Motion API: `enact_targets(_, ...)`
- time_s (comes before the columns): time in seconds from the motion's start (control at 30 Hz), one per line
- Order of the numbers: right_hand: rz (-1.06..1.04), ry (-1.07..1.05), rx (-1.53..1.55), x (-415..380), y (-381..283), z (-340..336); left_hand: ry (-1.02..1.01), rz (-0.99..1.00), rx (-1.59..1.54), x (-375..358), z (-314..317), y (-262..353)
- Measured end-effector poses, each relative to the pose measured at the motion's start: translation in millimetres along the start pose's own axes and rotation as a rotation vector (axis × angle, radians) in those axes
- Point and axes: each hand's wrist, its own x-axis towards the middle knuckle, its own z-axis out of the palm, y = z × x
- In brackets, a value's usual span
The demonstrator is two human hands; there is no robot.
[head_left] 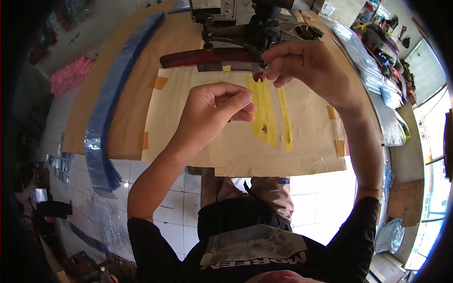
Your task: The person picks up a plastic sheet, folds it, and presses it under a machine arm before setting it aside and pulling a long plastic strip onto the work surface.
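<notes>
My left hand [218, 104] is raised over the cardboard sheet [188, 127], thumb and fingertips pinched together; whatever they hold, if anything, is too small or clear to make out. My right hand [304, 66] is higher up, its fingers curled in at the right end of a dark red bar [181, 58] on a black machine [236, 34]. What lies between those fingers is hidden. A clear strip with a small yellow patch [226, 68] runs along the bar's front edge. Between and below my hands, yellow tape strips [262, 113] are stuck to the sheet.
A long stack of bluish clear plastic [113, 89] lies on the table's left side and hangs over its front edge. Orange-brown tape [160, 83] fixes the sheet's corners. Clear plastic packs [363, 66] pile up at the right. A pink bundle [71, 75] sits far left.
</notes>
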Motion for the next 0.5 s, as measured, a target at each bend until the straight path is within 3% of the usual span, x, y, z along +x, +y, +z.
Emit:
enact_targets(0.17, 0.062, -0.004, 0.044, -4, 3, -8, 0.019, -0.057, -0.023, 1, -5, -1)
enact_targets(0.23, 0.196, -0.015, 0.217, -8, 3, -7, 0.022, -0.072, -0.043, 3, -7, -3)
enact_targets(0.37, 0.121, -0.039, 0.341, -18, 15, 2, 0.015, -0.076, -0.046, 6, -10, -4)
enact_targets(0.43, 0.204, -0.048, 0.686, -21, 15, 6, 0.011, -0.068, -0.044, 7, -10, -3)
enact_targets(0.5, 0.158, -0.036, 0.546, -23, 19, 8, 0.003, -0.06, -0.016, 8, -11, -2)
